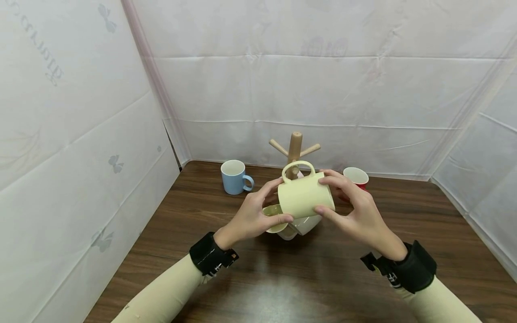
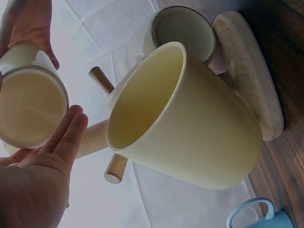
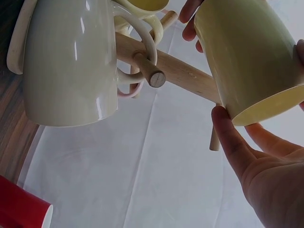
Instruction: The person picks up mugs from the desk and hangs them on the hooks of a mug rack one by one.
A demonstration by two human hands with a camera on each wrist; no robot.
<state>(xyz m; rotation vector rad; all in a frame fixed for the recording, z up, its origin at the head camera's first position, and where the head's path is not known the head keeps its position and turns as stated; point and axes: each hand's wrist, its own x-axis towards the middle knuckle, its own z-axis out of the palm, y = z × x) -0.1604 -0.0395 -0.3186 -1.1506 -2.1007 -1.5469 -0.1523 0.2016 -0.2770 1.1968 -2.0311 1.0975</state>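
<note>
Both hands hold a pale yellow mug lying sideways in the air, its handle loop pointing up. My left hand grips its left end, thumb at the front and fingers behind. At the right end, my right hand has its thumb low on the side and fingers near the top. Just behind stands a wooden mug tree, partly covered by the held mug. Another yellow mug hangs on its left side in the left wrist view. A white mug hangs from a peg by its handle in the right wrist view.
A light blue mug stands upright on the dark wooden table, left of the tree. To the right, behind my right hand, is a red mug with a white inside. White sheeting encloses the table's back and sides.
</note>
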